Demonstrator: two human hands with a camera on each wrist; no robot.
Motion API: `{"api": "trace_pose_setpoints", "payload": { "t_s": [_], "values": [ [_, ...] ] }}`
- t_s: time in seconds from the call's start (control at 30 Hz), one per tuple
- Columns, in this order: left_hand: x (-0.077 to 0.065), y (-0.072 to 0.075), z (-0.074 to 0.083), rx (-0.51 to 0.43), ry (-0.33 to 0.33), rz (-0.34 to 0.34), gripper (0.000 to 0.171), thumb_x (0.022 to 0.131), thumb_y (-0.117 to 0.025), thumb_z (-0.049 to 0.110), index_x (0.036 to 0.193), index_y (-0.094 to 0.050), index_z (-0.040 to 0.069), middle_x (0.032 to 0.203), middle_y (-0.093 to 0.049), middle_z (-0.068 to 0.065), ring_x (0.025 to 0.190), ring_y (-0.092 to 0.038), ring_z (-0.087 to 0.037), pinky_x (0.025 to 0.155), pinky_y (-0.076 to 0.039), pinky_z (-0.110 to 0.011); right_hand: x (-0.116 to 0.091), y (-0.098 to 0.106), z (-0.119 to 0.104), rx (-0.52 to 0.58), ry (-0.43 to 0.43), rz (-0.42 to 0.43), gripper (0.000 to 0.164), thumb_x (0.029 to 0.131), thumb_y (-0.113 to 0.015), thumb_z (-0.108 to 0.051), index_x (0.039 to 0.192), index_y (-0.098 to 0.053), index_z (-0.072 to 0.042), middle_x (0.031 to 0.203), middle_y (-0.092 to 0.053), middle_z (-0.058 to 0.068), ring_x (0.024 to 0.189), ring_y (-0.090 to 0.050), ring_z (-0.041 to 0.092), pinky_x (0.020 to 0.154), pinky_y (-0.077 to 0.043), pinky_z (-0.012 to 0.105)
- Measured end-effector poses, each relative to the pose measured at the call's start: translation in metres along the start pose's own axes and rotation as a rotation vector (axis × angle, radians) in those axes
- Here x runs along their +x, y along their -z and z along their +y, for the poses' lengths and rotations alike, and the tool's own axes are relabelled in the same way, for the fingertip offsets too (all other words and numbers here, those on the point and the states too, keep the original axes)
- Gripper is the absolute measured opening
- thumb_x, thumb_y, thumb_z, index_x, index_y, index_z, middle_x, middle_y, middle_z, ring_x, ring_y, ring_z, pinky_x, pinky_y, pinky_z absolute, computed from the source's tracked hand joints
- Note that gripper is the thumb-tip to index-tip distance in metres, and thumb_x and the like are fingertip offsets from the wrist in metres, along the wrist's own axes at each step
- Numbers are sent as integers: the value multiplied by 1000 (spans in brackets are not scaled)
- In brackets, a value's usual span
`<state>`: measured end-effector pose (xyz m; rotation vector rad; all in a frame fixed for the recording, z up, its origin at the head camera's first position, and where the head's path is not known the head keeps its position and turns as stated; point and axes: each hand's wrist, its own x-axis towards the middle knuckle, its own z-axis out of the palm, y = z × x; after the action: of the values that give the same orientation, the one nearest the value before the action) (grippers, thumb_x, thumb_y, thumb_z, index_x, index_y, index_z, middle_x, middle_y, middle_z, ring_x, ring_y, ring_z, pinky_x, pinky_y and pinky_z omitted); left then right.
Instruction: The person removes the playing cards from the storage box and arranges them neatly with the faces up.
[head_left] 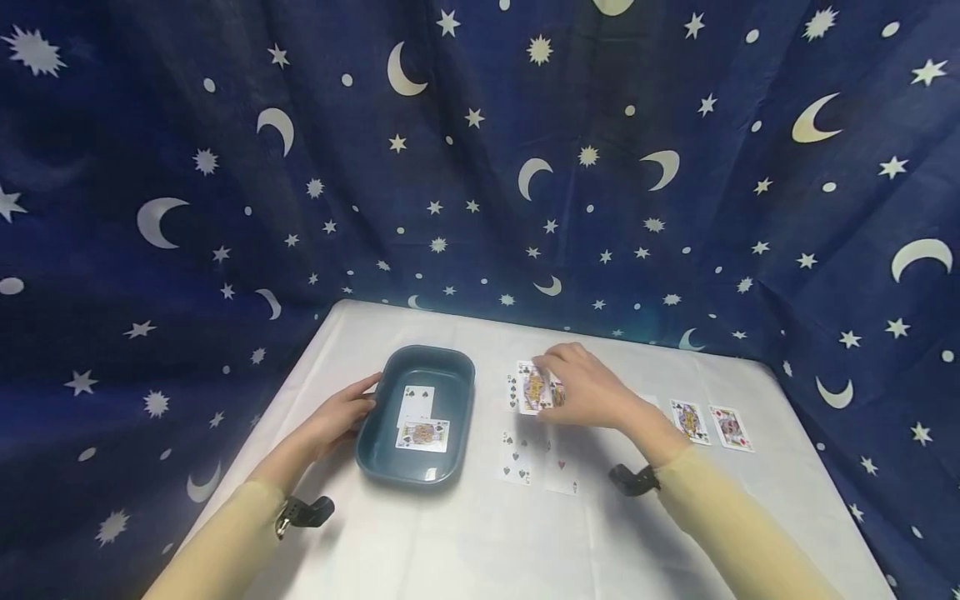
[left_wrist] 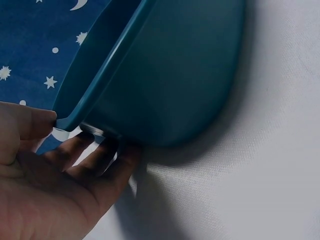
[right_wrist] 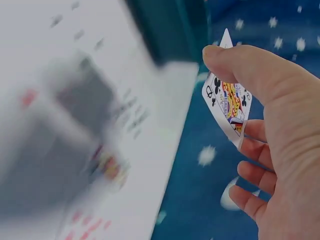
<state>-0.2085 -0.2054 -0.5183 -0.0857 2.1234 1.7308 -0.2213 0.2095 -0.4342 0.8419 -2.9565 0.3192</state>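
My left hand (head_left: 339,418) grips the left rim of a dark teal plastic tub (head_left: 453,467). In the left wrist view, the thumb lies at the rim and the fingers reach beneath it. Inside the tub are a black-suited number card (head_left: 417,402) and a face card (head_left: 422,436) partly over it. To the tub's right, my right hand (head_left: 592,390) pinches a queen of clubs (right_wrist: 232,102) between thumb and fingers, raised above the table. Part of another face card (head_left: 557,394) and a spade card (head_left: 512,392) show behind the held card.
Nearer me on the white-covered table (head_left: 480,542) lie a five of spades (head_left: 514,460) and a heart card (head_left: 561,475). Two face cards (head_left: 690,422) lie at the right, beyond my forearm, which partly hides another card. A blue star-and-moon curtain (head_left: 480,167) hangs behind the table.
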Motion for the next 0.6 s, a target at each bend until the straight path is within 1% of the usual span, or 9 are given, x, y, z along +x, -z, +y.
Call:
{"api": "trace_pose_setpoints", "payload": {
  "t_s": [0.07,0.17,0.27,0.33,0.4,0.47,0.6],
  "values": [
    [-1,-1,1,8,-6,-4,55,95,-41,13,147,-26,23,145,-29,-23,129,-33,-43,94,-38,-59,-23,-2,20,-20,-36,3,88,58,-77,-60,131,-51,-19,127,-47,-1,122,-37,19,104,-30,42],
    [-2,0,0,10,-8,-1,55,96,-41,13,148,-26,23,145,-29,-23,128,-33,-43,94,-38,-58,-56,-11,41,-41,-69,-1,87,57,-78,-59,129,-54,-16,124,-50,1,119,-40,21,102,-32,44],
    [-2,2,0,13,-4,3,55,96,-41,14,147,-26,25,145,-29,-23,129,-33,-43,94,-39,-58,-85,-24,56,-48,-94,-13,87,56,-78,-59,127,-56,-13,121,-51,1,117,-42,22,100,-34,44],
    [-2,2,0,10,-4,1,55,96,-42,14,147,-26,25,145,-29,-23,129,-33,-43,94,-39,-57,-101,-35,62,-41,-114,-24,87,56,-79,-58,126,-56,-13,120,-52,1,116,-43,22,100,-35,44],
    [-2,2,0,7,-7,-2,55,96,-42,13,147,-26,25,145,-29,-23,128,-34,-42,94,-39,-57,-113,-44,66,-25,-135,-35,88,55,-79,-58,126,-56,-12,120,-52,2,115,-44,23,99,-35,45],
    [-5,1,3,11,-5,-8,55,96,-41,13,148,-26,24,146,-28,-23,128,-33,-43,94,-39,-58,-123,-51,66,-7,-168,-58,88,54,-80,-57,126,-57,-13,121,-52,2,115,-45,23,99,-36,45],
    [-3,-1,4,26,-2,-12,55,96,-41,14,148,-26,26,146,-28,-22,129,-32,-44,93,-38,-59,-134,-60,65,16,-233,-103,88,53,-80,-57,126,-57,-15,122,-52,0,115,-45,21,99,-37,44]
  ]
}}
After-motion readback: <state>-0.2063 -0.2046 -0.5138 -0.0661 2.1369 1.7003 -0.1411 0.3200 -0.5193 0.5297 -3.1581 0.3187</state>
